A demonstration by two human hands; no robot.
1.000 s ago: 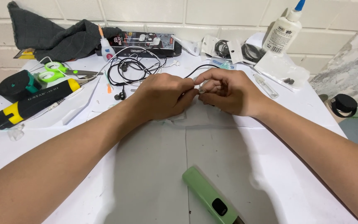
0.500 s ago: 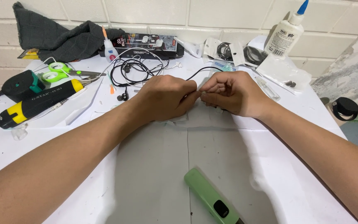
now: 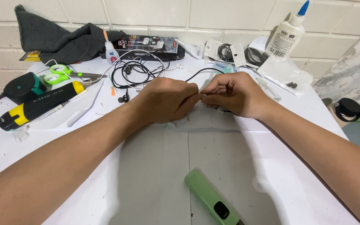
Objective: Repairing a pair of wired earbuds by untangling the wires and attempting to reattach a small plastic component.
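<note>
Both hands — left hand [image 3: 165, 100], right hand [image 3: 234, 93] — pinch shut on one black earphone cable [image 3: 196, 73]; one green scissors [image 3: 61, 74] lies nearby.

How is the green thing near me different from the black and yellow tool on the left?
The green device is pale green all over; the black and yellow tool has two colours. The green device lies nearest the camera, the tool far left beside the green scissors. Both lie flat, untouched, on the white table.

White-covered table [image 3: 296, 175] pushed up against a painted cream brick wall [image 3: 213, 16] at the far side. On the right the wall gets rough and patchy grey [image 3: 351, 71]. Light's pretty even, soft shadows only.
</note>
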